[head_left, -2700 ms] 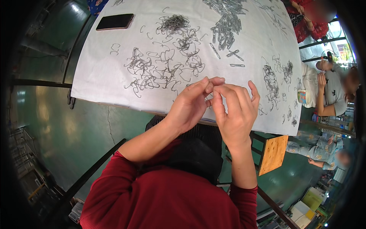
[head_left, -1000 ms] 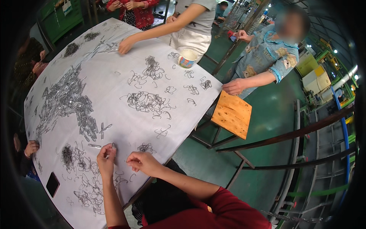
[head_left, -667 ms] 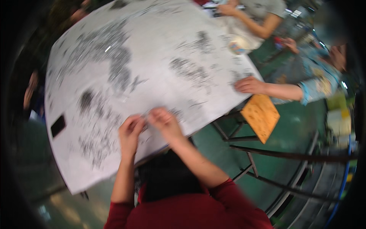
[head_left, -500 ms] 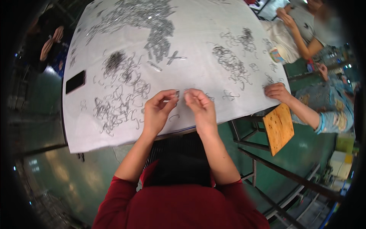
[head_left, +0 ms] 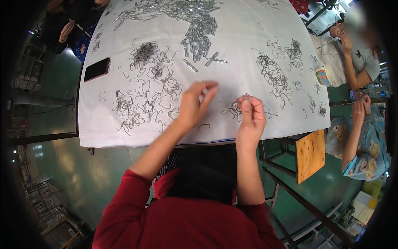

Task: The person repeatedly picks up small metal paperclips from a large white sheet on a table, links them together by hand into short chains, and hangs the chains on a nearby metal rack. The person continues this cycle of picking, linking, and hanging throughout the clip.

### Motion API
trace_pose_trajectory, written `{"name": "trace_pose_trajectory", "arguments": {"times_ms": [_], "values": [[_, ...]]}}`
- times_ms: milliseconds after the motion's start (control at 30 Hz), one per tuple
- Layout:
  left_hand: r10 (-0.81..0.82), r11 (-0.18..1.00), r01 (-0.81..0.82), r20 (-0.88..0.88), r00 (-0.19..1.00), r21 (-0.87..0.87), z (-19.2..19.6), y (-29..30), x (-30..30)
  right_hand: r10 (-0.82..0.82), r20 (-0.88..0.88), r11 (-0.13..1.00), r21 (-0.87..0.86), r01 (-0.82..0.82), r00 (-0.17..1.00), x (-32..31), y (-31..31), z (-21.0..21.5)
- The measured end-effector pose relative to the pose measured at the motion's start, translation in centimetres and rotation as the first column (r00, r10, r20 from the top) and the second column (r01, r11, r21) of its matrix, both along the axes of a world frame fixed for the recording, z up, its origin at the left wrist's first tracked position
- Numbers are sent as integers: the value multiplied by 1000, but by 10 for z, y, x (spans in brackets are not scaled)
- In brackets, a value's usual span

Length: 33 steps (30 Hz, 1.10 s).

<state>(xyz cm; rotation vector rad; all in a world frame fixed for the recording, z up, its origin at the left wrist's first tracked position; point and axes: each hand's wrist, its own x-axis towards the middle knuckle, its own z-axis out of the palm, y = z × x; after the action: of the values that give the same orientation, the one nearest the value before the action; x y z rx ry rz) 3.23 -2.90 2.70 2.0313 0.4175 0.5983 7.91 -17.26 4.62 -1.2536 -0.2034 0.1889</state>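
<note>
Pinching a silver metal link (head_left: pixel 229 108) in the fingers of the right hand (head_left: pixel 251 118), above the tabletop (head_left: pixel 238 52) near its front edge; no longer held close to the left hand (head_left: pixel 192 103), now drawn apart with loosely curled, apparently empty fingers, thus left free.

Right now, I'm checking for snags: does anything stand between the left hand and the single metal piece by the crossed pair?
Nothing visible: only white cloth shows between the left hand and the single metal piece. The crossed pair lies to its right.
</note>
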Motion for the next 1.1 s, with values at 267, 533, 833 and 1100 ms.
{"name": "trace_pose_trajectory", "arguments": {"times_ms": [267, 533, 833, 1100], "values": [[258, 839, -112, -208, 943, 533, -49, 58, 98, 87, 15, 994, -72, -86, 996, 6, -5, 4], [129, 968, -75, -217, 968, 241, -40, 69, 48, 258, 34, 951, -183, -247, 966, -1, 33, -3], [-5, 809, -14, -31, 1000, -588, 42, 78, -30, 397, 175, 867, -392, -306, 901, -10, 78, 10], [139, 884, -99, 54, 989, -456, 63, 79, -68, 455, 367, 816, -537, -215, 812, -29, 106, 10]]}}
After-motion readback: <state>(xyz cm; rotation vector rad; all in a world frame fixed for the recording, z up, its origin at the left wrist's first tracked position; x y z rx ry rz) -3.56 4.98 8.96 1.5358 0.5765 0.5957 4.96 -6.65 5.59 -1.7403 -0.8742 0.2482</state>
